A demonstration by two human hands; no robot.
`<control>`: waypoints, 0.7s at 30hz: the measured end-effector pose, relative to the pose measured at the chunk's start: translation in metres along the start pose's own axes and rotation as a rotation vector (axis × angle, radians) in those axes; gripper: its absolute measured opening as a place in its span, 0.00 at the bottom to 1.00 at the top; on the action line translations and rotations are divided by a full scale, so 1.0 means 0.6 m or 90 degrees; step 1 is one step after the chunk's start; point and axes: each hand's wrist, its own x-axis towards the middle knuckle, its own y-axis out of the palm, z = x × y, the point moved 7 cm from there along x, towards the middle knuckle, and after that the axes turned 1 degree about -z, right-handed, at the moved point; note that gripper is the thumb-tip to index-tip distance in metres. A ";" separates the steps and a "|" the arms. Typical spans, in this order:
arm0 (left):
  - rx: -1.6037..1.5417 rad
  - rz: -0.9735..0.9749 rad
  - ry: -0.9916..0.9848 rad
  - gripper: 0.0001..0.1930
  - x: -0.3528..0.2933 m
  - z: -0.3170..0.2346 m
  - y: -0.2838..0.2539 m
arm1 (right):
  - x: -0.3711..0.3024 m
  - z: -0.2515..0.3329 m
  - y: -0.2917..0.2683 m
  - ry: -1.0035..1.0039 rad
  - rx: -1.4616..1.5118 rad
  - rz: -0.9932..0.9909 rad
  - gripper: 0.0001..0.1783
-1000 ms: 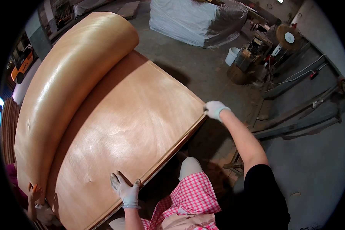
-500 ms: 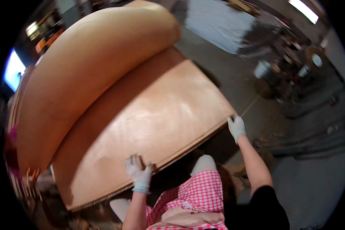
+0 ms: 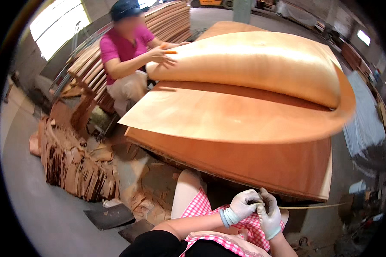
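Note:
My left hand and my right hand, both in white gloves, meet in front of my lap. Their fingers are closed and pinched together around one end of a thin pale strip, which sticks out to the right past the right hand. What it is made of is too fine to tell, though it looks like wood. Just beyond my hands lies a stack of reddish-brown wood sheets. A large veneer sheet is spread over it, its far part curled up in a roll.
A co-worker in a magenta shirt crouches at the far left, hands by the roll's left end. Behind stand stacked boards. Torn veneer scraps heap on the floor at left, and a white bucket stands at right.
My hands have left the sheet's near edge and right corner and come together on the thin strip. The veneer's near part now spreads over the stack. My view has swung left, showing the co-worker.

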 end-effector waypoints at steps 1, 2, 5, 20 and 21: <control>-0.059 -0.038 -0.052 0.04 -0.005 0.013 -0.021 | 0.004 -0.001 0.005 0.014 -0.016 0.008 0.11; -0.120 -0.075 -0.102 0.03 -0.012 0.023 -0.043 | 0.009 -0.005 0.007 0.027 -0.032 0.015 0.11; -0.052 -0.279 -0.180 0.06 -0.008 0.054 -0.187 | 0.046 -0.020 -0.044 -0.059 -0.399 0.011 0.08; 0.436 -0.705 -0.365 0.10 -0.085 0.150 -0.995 | 0.134 -0.145 -0.237 0.075 -0.670 -0.014 0.13; 0.442 -0.698 -0.341 0.13 -0.071 0.150 -0.986 | 0.137 -0.138 -0.227 0.126 -0.671 -0.007 0.15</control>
